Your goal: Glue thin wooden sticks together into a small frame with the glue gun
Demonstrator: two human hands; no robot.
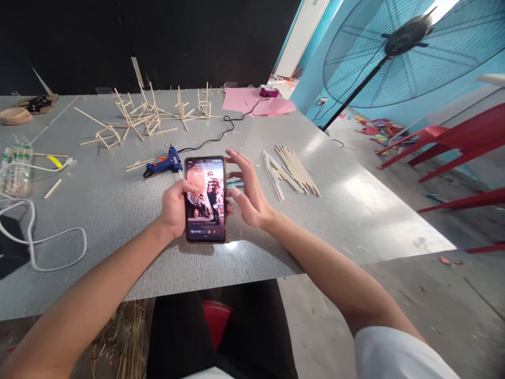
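Note:
A smartphone (pixel 205 202) with a lit screen is held upright over the grey table, in front of me. My left hand (pixel 175 205) grips its left side, thumb resting over the screen. Beside the phone's right edge is my right hand (pixel 248 192), its fingers apart and curved, with nothing gripped in it. Just behind the phone lies a blue glue gun (pixel 163 162). A fan of wooden sticks (pixel 298 168) rests to the right of my right hand, with clear glue sticks (pixel 273 173) along its left side.
Stick frames (pixel 152 118) stand at the back of the table (pixel 327 221), near pink paper (pixel 252 100). A black cable crosses behind the phone. Packaged sticks (pixel 18 168) and a white cable (pixel 31 237) lie left. A large fan (pixel 408 37) and red chairs (pixel 465 137) are at the right.

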